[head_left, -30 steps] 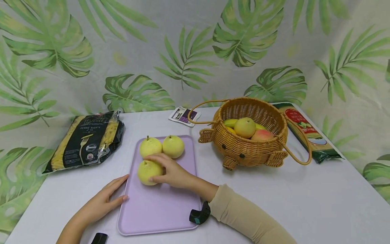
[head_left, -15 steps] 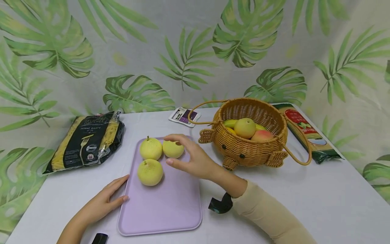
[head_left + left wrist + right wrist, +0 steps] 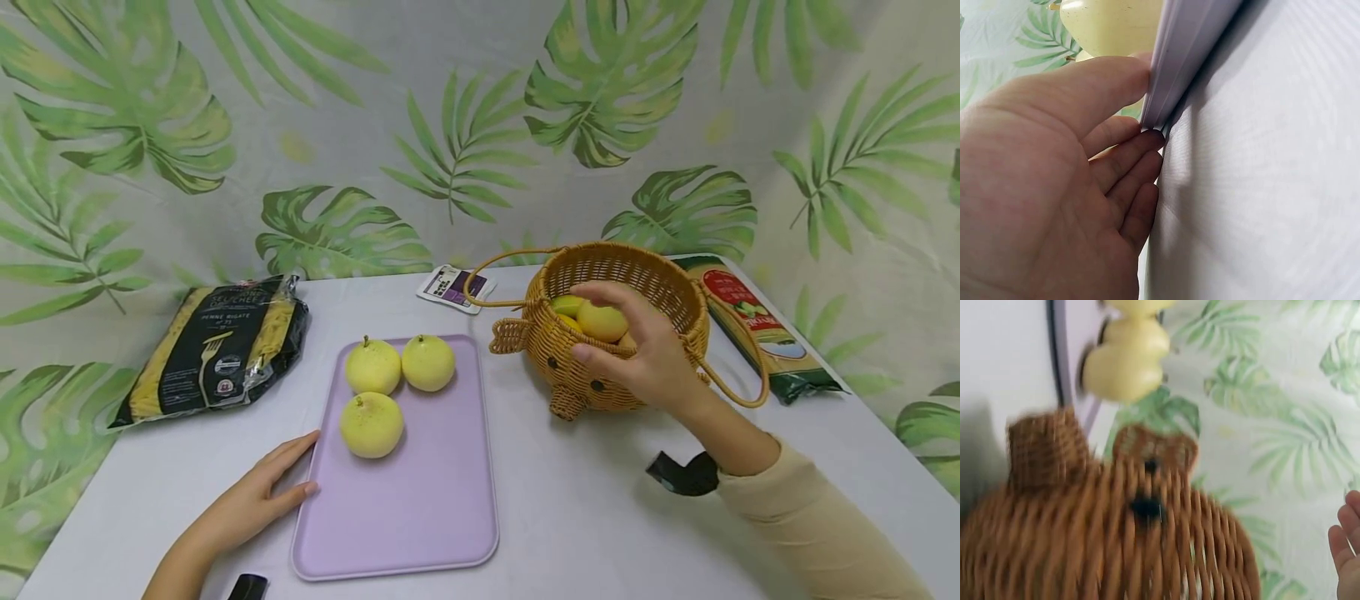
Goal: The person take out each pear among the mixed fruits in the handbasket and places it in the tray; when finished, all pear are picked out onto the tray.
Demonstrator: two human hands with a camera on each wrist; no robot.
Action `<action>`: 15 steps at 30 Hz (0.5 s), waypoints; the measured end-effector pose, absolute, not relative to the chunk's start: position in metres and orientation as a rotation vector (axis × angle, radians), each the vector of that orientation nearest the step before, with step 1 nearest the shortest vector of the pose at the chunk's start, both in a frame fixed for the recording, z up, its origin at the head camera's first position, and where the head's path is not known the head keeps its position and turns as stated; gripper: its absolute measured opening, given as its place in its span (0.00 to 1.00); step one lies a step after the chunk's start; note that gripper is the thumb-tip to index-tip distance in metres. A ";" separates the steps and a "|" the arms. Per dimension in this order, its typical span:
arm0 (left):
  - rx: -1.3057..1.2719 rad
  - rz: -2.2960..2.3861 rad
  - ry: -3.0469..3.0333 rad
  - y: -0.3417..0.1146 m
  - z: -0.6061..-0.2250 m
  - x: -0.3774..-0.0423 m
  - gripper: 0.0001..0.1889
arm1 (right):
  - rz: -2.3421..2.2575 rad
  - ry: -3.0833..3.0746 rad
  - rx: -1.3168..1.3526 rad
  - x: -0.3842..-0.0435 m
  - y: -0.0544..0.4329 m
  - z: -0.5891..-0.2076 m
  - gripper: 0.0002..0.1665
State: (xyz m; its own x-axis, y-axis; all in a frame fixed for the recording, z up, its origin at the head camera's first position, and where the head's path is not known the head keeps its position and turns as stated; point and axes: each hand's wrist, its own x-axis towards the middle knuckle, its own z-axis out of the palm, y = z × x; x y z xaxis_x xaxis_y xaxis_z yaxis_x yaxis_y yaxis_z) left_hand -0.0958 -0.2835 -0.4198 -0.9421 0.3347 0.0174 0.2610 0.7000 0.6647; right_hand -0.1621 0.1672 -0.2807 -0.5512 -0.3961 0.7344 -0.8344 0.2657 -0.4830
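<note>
Three yellow-green pears stand together on a lilac tray (image 3: 420, 508): a front pear (image 3: 372, 425), a back-left pear (image 3: 373, 367) and a back-right pear (image 3: 428, 363). My left hand (image 3: 243, 500) rests its thumb and fingertips against the tray's left rim, also close up in the left wrist view. Over the front of the wicker basket (image 3: 1110, 544), my right hand (image 3: 652, 358) hovers with fingers spread and nothing in them. Inside the basket lie another pear (image 3: 600, 323) and a banana (image 3: 564, 305); the hand hides other contents.
A black bag of penne pasta (image 3: 217, 346) lies left of the tray. Behind the tray is a small white and purple packet (image 3: 456, 287). A green and red pasta packet (image 3: 757, 325) lies right of the basket, whose looped handles (image 3: 487, 302) stick out sideways.
My right hand has let go of the front pear, leaving it on the tray, and has moved right to the basket. The left hand stays at the tray's rim.
</note>
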 end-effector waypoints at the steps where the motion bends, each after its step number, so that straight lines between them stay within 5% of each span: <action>1: 0.487 1.066 2.799 -0.284 -0.420 -0.096 0.33 | 1.226 -2.082 1.080 -0.162 0.175 -0.276 0.30; 8: 0.479 1.045 2.809 -0.284 -0.418 -0.095 0.33 | 1.087 -2.239 0.867 -0.186 0.225 -0.263 0.42; 15: 0.483 1.049 2.813 -0.284 -0.419 -0.095 0.33 | 0.931 -2.521 0.727 -0.215 0.257 -0.255 0.40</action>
State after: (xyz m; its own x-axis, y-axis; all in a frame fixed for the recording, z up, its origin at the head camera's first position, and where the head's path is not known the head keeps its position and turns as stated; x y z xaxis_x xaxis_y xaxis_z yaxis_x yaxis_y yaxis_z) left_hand -0.0954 -0.2841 -0.4186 -0.9445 0.3282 0.0160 0.2585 0.7122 0.6526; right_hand -0.2150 0.2567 -0.2551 -0.8045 -0.3411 0.4862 -0.5752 0.6514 -0.4948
